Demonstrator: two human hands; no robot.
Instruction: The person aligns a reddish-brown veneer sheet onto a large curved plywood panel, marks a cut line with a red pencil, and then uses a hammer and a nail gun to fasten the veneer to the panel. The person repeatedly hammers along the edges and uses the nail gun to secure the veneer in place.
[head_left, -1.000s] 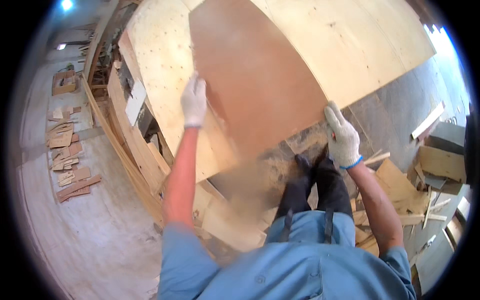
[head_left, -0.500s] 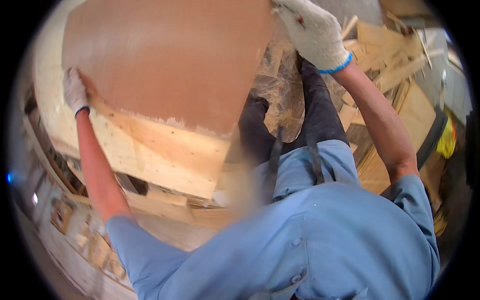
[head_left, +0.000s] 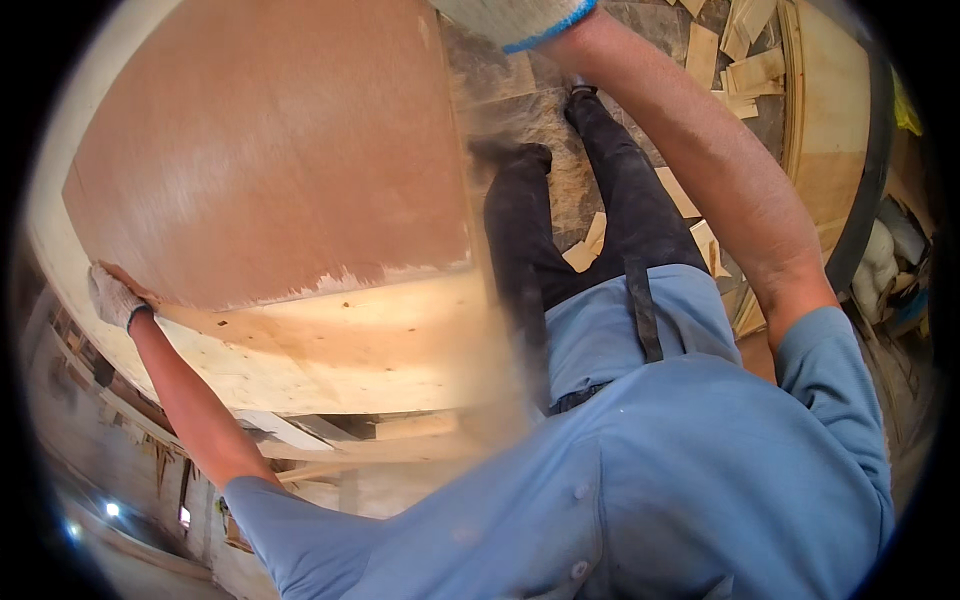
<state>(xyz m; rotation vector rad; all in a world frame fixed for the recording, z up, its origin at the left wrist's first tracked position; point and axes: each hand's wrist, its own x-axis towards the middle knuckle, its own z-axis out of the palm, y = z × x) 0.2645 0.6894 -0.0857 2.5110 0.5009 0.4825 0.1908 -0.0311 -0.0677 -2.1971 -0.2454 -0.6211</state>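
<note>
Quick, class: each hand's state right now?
Left hand: at the edge of the brown sheet; grip unclear.
Right hand: cut off at top; cannot tell.

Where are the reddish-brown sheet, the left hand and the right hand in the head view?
Reddish-brown sheet [head_left: 275,150]: head view, middle of its broad face.
Left hand [head_left: 113,297]: head view, middle of the glove.
Right hand [head_left: 508,17]: head view, glove beside the blue cuff; fingertips out of frame.

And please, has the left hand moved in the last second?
Yes; judged against the brown sheet, the left hand is now nearer the sheet's far left corner.
</note>
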